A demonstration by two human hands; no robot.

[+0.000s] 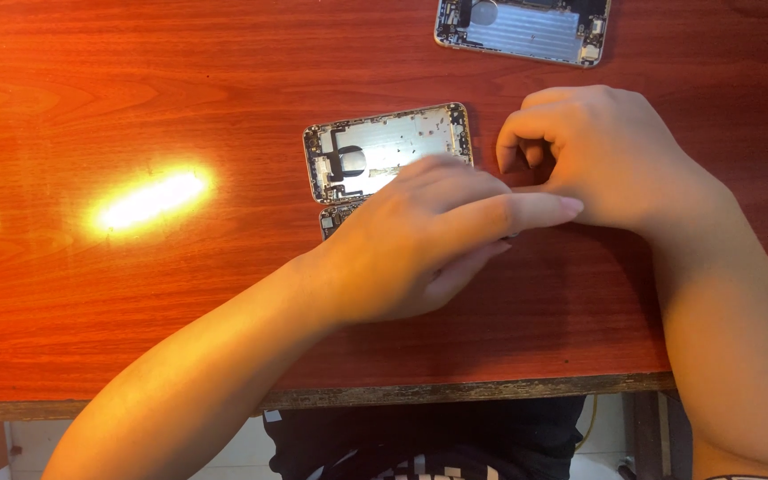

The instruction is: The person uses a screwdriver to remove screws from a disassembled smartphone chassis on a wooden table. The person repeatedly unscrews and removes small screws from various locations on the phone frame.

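The work surface is a reddish-brown wooden table (135, 98) with a glossy finish. A bright oblong reflection (148, 200) of a lamp lies on its left half. The near table edge (402, 393) is worn and chipped. Below it, a dark garment (420, 440) and a pale floor are partly visible.

An opened phone housing (375, 147), silver inside, with small components along its frame, lies flat near the table centre. A second opened phone housing (526, 28) lies well apart at the top edge and is cut off by the frame. A small dark part (338, 216) shows just below the central housing. Most of it is hidden under the left hand, so its kind cannot be determined.

The left hand (420, 240) rests palm-down over the lower right corner of the central housing and covers that corner. Its fingers (526, 212) are extended and pressed together, pointing to the right, with the tips touching the right hand. Whether anything lies under the palm cannot be determined.

The right hand (606, 156) rests on the table just to the right of the central housing. Its fingers (526, 129) are curled inward into a loose fist. Whether they pinch anything cannot be determined, as the inside of the curl is hidden.
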